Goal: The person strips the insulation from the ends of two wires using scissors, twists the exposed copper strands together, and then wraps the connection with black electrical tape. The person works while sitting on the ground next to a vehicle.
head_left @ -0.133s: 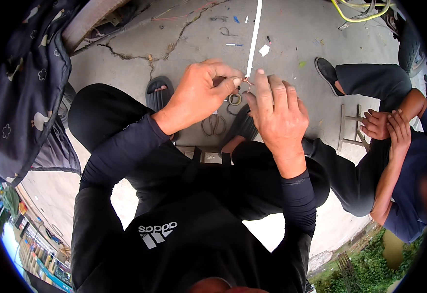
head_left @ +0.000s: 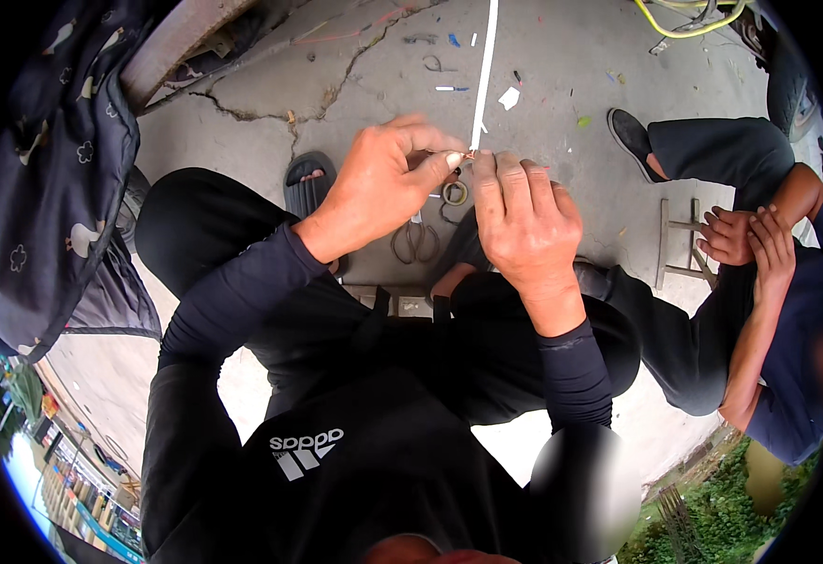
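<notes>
A white cable (head_left: pixel 486 75) comes down from the top of the view and ends in bare copper wire (head_left: pixel 471 154) between my two hands. With thumb and forefinger, my left hand (head_left: pixel 383 179) pinches the copper just below the white sheath. My right hand (head_left: pixel 529 211) has its fingers bent and its fingertips at the same copper from the other side; its thumb is hidden behind the fingers. Below the wire, on the floor, lie a roll of tape (head_left: pixel 455 193) and a pair of scissors (head_left: pixel 415 242), near my sandalled feet.
Another person sits at the right, hands (head_left: pixel 745 240) clasped over a knee, beside a small wooden stool (head_left: pixel 680 244). White scraps (head_left: pixel 509 97) and wire bits litter the cracked concrete floor (head_left: pixel 562 56). Patterned dark fabric (head_left: pixel 63 179) hangs at the left; a yellow cable (head_left: pixel 689 33) lies at the far right.
My right hand has moved slightly left, and its fingers have closed in from apart to the copper wire. My left hand keeps its pinch.
</notes>
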Available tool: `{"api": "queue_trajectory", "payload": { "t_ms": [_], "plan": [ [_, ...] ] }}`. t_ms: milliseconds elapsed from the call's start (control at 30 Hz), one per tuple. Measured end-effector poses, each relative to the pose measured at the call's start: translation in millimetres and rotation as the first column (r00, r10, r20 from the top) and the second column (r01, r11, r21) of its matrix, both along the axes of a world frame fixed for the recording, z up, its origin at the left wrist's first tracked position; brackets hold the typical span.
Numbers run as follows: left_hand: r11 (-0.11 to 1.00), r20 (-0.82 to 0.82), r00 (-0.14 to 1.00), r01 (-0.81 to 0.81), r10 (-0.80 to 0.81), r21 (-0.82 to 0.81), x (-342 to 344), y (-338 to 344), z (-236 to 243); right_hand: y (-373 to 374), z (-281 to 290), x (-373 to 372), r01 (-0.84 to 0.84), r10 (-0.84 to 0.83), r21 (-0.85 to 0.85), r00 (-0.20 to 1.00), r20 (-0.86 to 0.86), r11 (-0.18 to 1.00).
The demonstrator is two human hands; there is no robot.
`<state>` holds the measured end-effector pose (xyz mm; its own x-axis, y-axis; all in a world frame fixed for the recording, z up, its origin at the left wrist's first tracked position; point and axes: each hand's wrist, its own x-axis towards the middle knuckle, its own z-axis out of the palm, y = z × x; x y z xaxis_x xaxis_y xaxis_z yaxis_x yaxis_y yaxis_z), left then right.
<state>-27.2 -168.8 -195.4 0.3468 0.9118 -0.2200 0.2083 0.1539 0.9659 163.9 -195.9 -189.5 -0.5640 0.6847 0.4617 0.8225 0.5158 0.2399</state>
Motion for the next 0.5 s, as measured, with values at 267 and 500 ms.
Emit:
{"api": "queue_trajectory", "payload": {
  "t_ms": [267, 500],
  "plan": [
    [0.996, 0.085, 0.993, -0.085, 0.084, 0.011, 13.4, -2.6, -17.0, 4.3, -3.5, 2.1, -0.297, -0.767, -0.857, 0.388, -0.511, 0.421],
    [0.998, 0.017, 0.999, -0.029, 0.03, -0.058, 9.7, 0.1, -0.3, 7.0, 4.8, 31.4, -0.493, -0.876, -0.829, 0.239, -0.419, 0.262]
  ]
}}
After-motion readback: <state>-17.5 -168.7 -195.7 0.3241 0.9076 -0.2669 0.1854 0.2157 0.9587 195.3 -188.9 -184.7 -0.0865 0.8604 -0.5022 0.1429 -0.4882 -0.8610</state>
